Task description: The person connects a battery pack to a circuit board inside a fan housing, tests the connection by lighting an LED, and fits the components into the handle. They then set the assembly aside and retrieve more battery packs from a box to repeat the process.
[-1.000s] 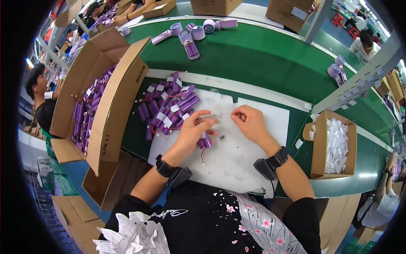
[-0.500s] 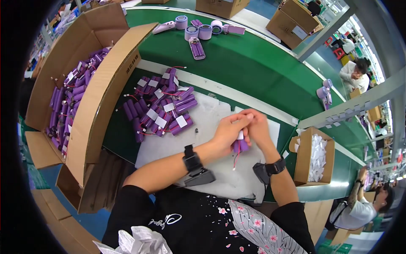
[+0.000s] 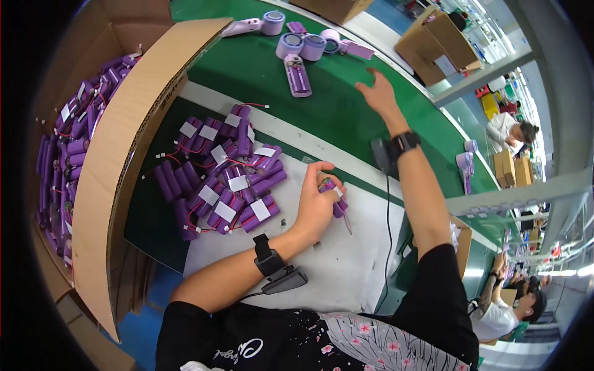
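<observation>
Wired battery pack gripped in left hand, right hand held open.
Purple battery pack [image 3: 340, 208] is pinched between thumb and curled fingers of left hand [image 3: 317, 207], over white pad [image 3: 297, 272], right of the piled purple battery packs [image 3: 244, 184]. Right hand [image 3: 376, 94] is stretched out above green surface [image 3: 253, 77], fingers parted, near lilac device housings [image 3: 298, 79]. More packs are held in cardboard box [image 3: 148, 74] at left.

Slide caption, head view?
Left hand holding a purple battery pack over a white sheet; right hand open above green surface.
</observation>
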Demonstrator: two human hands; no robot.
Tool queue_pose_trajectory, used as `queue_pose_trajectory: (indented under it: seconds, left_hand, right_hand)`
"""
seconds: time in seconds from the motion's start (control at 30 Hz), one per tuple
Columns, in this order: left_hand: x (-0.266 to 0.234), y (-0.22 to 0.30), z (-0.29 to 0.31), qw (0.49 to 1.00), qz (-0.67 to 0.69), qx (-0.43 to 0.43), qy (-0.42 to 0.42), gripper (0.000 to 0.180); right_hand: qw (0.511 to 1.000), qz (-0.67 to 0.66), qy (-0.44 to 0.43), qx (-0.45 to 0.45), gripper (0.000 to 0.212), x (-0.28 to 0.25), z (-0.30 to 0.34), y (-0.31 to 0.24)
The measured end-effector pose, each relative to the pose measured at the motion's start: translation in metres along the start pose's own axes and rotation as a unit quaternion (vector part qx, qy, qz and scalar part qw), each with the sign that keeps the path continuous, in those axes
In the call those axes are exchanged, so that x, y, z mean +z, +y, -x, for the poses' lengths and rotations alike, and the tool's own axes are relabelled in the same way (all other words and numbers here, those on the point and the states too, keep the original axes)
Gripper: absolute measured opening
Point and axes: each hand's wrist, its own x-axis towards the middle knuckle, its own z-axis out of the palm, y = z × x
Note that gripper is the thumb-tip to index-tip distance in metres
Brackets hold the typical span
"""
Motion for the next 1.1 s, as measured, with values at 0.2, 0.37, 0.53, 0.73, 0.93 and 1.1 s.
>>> queue_pose_trajectory:
  seconds: [0.2, 0.37, 0.53, 0.73, 0.93, 1.1]
  left_hand:
    - [0.008, 0.013, 0.001, 0.993, -0.082, 0.073, 0.051, 0.040]
    - [0.001, 0.013, -0.004, 0.997, -0.041, 0.066, 0.015, 0.032]
    - [0.002, 0.013, -0.008, 0.995, -0.050, 0.082, -0.005, 0.026]
    - [0.011, 0.023, -0.004, 0.999, -0.046, 0.018, -0.004, 0.025]
    - [0.001, 0.011, -0.004, 0.997, -0.047, 0.052, -0.024, 0.029]
    - [0.017, -0.011, -0.016, 0.984, -0.053, 0.170, -0.029, 0.034]
  right_hand:
    - [0.965, 0.206, 0.058, -0.149, 0.055, 0.027, -0.102, 0.022]
    - [0.947, 0.305, -0.093, 0.031, 0.054, 0.009, -0.089, -0.008]
    - [0.926, 0.339, -0.163, -0.008, 0.044, 0.008, -0.063, 0.013]
    - [0.960, 0.235, 0.061, -0.138, 0.038, 0.012, -0.036, 0.064]
    - [0.960, 0.226, -0.155, 0.054, 0.034, 0.018, -0.045, 0.025]
    - [0.963, 0.241, -0.080, -0.090, 0.037, -0.014, -0.032, 0.066]
